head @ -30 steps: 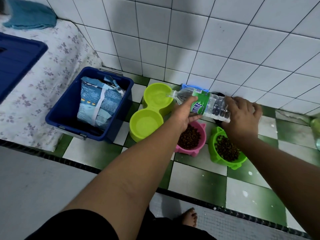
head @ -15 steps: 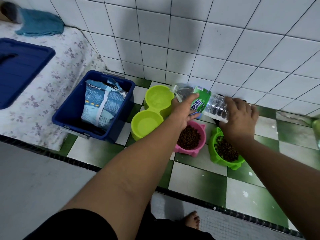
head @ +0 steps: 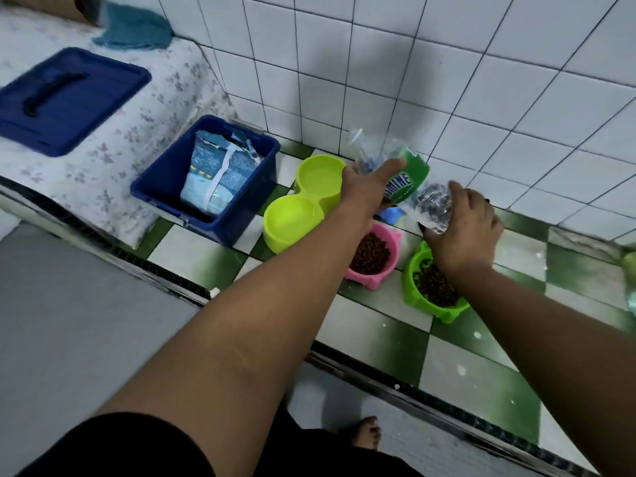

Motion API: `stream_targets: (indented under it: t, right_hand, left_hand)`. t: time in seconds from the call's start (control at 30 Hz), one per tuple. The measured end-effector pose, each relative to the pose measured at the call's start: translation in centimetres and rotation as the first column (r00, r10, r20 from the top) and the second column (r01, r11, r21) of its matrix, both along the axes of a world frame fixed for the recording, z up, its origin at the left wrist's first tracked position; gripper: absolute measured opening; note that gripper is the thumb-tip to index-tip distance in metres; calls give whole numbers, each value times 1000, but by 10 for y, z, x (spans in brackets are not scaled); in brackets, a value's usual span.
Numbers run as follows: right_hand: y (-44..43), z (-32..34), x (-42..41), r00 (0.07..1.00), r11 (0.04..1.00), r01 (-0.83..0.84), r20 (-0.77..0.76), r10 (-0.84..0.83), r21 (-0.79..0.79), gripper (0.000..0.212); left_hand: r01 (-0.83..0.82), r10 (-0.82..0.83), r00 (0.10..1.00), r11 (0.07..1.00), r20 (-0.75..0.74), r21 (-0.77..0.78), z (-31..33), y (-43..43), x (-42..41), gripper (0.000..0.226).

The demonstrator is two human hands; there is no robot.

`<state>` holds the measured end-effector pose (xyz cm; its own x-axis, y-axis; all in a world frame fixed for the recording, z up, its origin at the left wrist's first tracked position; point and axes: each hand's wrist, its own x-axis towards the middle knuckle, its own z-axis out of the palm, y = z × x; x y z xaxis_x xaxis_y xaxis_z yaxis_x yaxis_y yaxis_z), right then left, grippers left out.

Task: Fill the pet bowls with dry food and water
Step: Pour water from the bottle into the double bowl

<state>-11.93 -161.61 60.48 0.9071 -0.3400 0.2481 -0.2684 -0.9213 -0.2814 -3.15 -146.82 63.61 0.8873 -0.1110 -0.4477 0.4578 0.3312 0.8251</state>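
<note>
Now the water bottle [head: 411, 180] has swung up. Its neck points up toward the tiled wall instead of lying level with its mouth over the far cup of the yellow-green double bowl [head: 275, 242], as it did a second ago, so the pouring looks finished. Both cups show a sheen of water. The pink bowl [head: 394, 261] and the green bowl [head: 411, 287] beside it hold brown kibble, so to my eye the filling is all but done and the bottle only needs setting down.

The left hand [head: 368, 191] is wrapped round the bottle by the label, and the right hand [head: 464, 232] curls round its base, holding it in the air above the gap between the double bowl and the pink one. The neck is blurred, so I can't tell whether a cap is on.

The food bag [head: 220, 177] stands in the blue bin [head: 161, 197] as before, though the view has swung so more of the blue lid [head: 69, 101] shows.
</note>
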Motion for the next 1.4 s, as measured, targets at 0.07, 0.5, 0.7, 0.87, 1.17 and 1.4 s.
stream_targets:
  t: [0.07,0.5,0.7,0.87,1.17,1.4]
  right_hand:
    - [2,1,-7,1000,1000,-8,-8,8,-13,92]
    - [40,-17,-46,995,993,-11,-102,-1,-113,92]
    - [47,-20,-55,994,991,-25,-110,10,-135,90]
    - [48,-21,-61,994,984,-47,-106,29,-170,87]
    - [51,-23,-68,991,977,-66,-123,42,-202,81]
    - [51,-18,-71,989,967,-78,-141,44,-243,81]
  left_hand:
    - [-2,2,1000,1000,-1,-13,-4,3,-8,66]
    - [-30,17,995,990,-95,-136,-42,47,-45,75]
    - [0,-21,992,986,-124,-168,-53,58,-51,77]
    - [0,-23,989,988,-143,-156,-59,63,-57,68]
    - [5,-32,985,988,-167,-157,-68,69,-65,57]
    - [15,-43,984,987,-173,-158,-71,70,-69,59]
